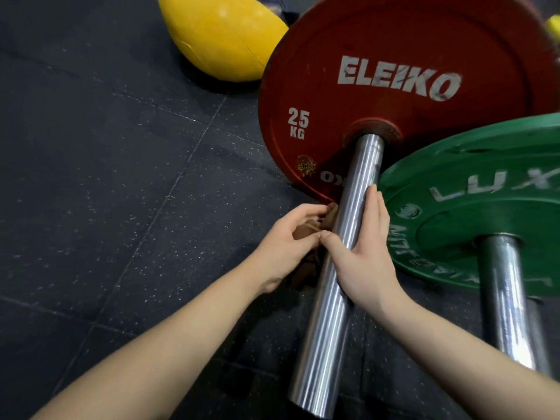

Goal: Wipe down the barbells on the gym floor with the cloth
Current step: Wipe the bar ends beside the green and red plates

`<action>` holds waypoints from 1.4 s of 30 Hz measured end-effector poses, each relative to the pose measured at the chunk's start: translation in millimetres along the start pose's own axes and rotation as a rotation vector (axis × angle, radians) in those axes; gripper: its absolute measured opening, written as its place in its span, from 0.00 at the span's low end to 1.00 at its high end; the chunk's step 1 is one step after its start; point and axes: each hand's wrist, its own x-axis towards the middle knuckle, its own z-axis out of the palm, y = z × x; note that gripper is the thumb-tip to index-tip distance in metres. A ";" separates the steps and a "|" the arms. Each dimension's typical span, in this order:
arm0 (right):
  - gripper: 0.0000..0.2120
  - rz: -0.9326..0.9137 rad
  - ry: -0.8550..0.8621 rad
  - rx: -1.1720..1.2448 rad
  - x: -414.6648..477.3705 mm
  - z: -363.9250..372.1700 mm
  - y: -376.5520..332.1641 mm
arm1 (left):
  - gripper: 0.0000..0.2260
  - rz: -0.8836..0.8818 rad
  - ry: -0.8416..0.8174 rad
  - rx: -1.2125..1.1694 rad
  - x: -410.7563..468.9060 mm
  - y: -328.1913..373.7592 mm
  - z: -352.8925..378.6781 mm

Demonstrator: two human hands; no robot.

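The chrome barbell sleeve [325, 328] runs lengthwise from the red 25 kg plate [394, 86] toward the person, with the left hand [285, 247] gripping the brown cloth [303, 278] just left of it and the right hand [363, 259] lying flat-fingered along its right side.

My right grip [363, 256] lies flat along the chrome sleeve [327, 328], fingers straight and pointing at the red plate [333, 40], thumb across the sleeve's top. My left grip [285, 237], just left of the sleeve, curls round a brown cloth [304, 275]. A green plate [469, 207] on a second bar [503, 298] sits close at right, and a yellow ball [218, 34] rests on the floor [106, 177] beyond.
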 end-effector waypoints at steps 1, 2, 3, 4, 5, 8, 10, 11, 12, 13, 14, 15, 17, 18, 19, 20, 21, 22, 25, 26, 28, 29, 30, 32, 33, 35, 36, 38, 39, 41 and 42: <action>0.45 -0.004 0.004 -0.002 -0.4 0.6 0.6 | 0.18 -0.003 0.003 -0.008 -8.8 -2.9 -0.8; 0.45 -0.007 0.009 -0.003 -0.5 1.1 1.3 | 0.18 -0.006 0.010 -0.018 -16.4 -5.6 -1.1; 0.45 -0.008 0.014 0.000 -1.5 1.5 1.5 | 0.18 -0.001 0.014 -0.031 -23.0 -8.1 -1.0; 0.44 -0.012 0.015 0.001 -0.8 2.0 0.8 | 0.19 0.012 0.026 -0.039 -26.2 -10.7 -0.7; 0.44 -0.012 0.017 -0.002 -1.0 1.5 0.7 | 0.19 0.021 0.027 -0.045 -27.7 -11.4 1.6; 0.44 -0.006 0.017 -0.001 -0.7 1.7 -0.1 | 0.21 0.015 0.039 -0.032 -21.5 -6.8 7.2; 0.44 0.001 0.011 -0.006 -1.1 1.8 -1.1 | 0.21 0.005 0.025 -0.040 -19.7 -4.8 9.7; 0.44 0.004 0.009 -0.009 -2.0 1.2 -1.5 | 0.21 -0.001 0.015 -0.049 -21.2 -4.8 10.1; 0.44 0.003 0.010 -0.009 -2.8 0.9 -1.7 | 0.20 -0.005 0.008 -0.054 -25.1 -5.0 9.5; 0.44 -0.001 0.013 -0.009 -3.2 0.4 -1.7 | 0.20 -0.004 0.005 -0.063 -30.8 -5.2 9.1; 0.44 -0.004 0.017 -0.008 -3.3 0.5 -1.4 | 0.19 -0.003 0.007 -0.071 -37.9 -7.0 8.3; 0.43 -0.004 0.022 -0.006 -3.2 0.9 -1.3 | 0.19 -0.007 0.010 -0.081 -45.5 -9.8 7.6; 0.43 0.003 0.028 0.003 -3.1 2.0 -0.9 | 0.18 -0.021 0.022 -0.118 -58.4 -15.4 9.0; 0.43 0.004 0.031 0.005 -3.3 2.3 -0.7 | 0.17 -0.024 0.031 -0.139 -62.3 -17.7 11.0; 0.43 0.003 0.037 0.007 -3.1 2.7 -1.0 | 0.17 -0.021 0.041 -0.152 -62.9 -18.7 12.6; 0.43 0.002 0.041 0.010 -2.9 3.2 -1.2 | 0.17 -0.018 0.049 -0.153 -60.5 -18.5 13.8; 0.42 0.005 0.041 0.015 -3.1 3.3 -1.3 | 0.18 -0.019 0.053 -0.148 -56.7 -17.2 15.1; 0.42 0.009 0.039 0.021 -3.3 3.4 -1.6 | 0.18 -0.024 0.054 -0.140 -52.9 -14.7 16.0; 0.42 0.017 0.028 0.029 -4.0 2.8 -4.0 | 0.18 -0.044 0.028 -0.131 -48.4 -8.6 17.8; 0.42 0.016 0.025 0.031 -4.1 2.7 -4.2 | 0.18 -0.047 0.024 -0.134 -50.6 -7.8 17.3; 0.42 0.018 0.019 0.034 -4.7 2.7 -4.3 | 0.18 -0.049 0.039 -0.136 -60.9 -8.6 14.4; 0.42 0.020 0.014 0.035 -5.1 2.6 -4.8 | 0.18 -0.052 0.054 -0.136 -68.4 -10.4 13.0; 0.41 0.020 0.012 0.038 -5.4 2.4 -5.5 | 0.17 -0.059 0.067 -0.137 -76.7 -12.8 12.4; 0.41 0.016 0.019 0.040 -6.3 2.6 -7.1 | 0.17 -0.068 0.092 -0.141 -91.3 -17.4 13.1; 0.41 0.015 0.026 0.045 -6.8 2.8 -8.1 | 0.16 -0.070 0.106 -0.150 -96.2 -19.1 14.6; 0.41 0.017 0.036 0.059 -7.4 3.7 -9.7 | 0.16 -0.072 0.120 -0.167 -97.0 -19.1 18.6; 0.41 0.020 0.037 0.061 -7.6 3.9 -10.4 | 0.15 -0.075 0.116 -0.171 -94.2 -17.3 20.5; 0.41 0.024 0.035 0.058 -7.8 3.8 -11.3 | 0.15 -0.088 0.102 -0.175 -87.6 -14.1 23.2; 0.41 0.026 0.030 0.057 -7.8 3.6 -11.6 | 0.15 -0.097 0.095 -0.179 -85.8 -13.4 23.4; 0.41 0.028 0.019 0.062 -8.3 2.7 -12.3 | 0.15 -0.115 0.091 -0.184 -88.5 -13.7 21.2; 0.41 0.029 0.016 0.066 -8.5 2.2 -12.5 | 0.15 -0.123 0.094 -0.177 -93.5 -14.3 19.3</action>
